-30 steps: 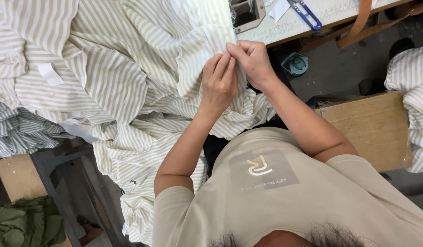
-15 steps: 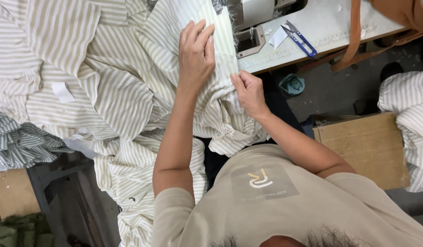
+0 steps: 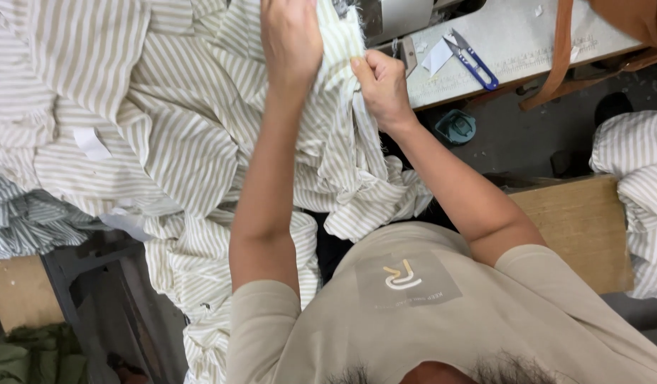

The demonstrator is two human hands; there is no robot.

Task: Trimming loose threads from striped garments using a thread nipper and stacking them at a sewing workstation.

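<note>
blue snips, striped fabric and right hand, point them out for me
blue snips point(image 3: 472, 60), head view, on the handle loop.
striped fabric point(image 3: 179, 135), head view, on a flat fold left of the arms.
right hand point(image 3: 382, 87), head view, on the knuckles.

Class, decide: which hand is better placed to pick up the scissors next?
Right, probably. The right hand grips the cloth edge nearest the scissors on the table; the left hand lies on the cloth, farther away.
</note>
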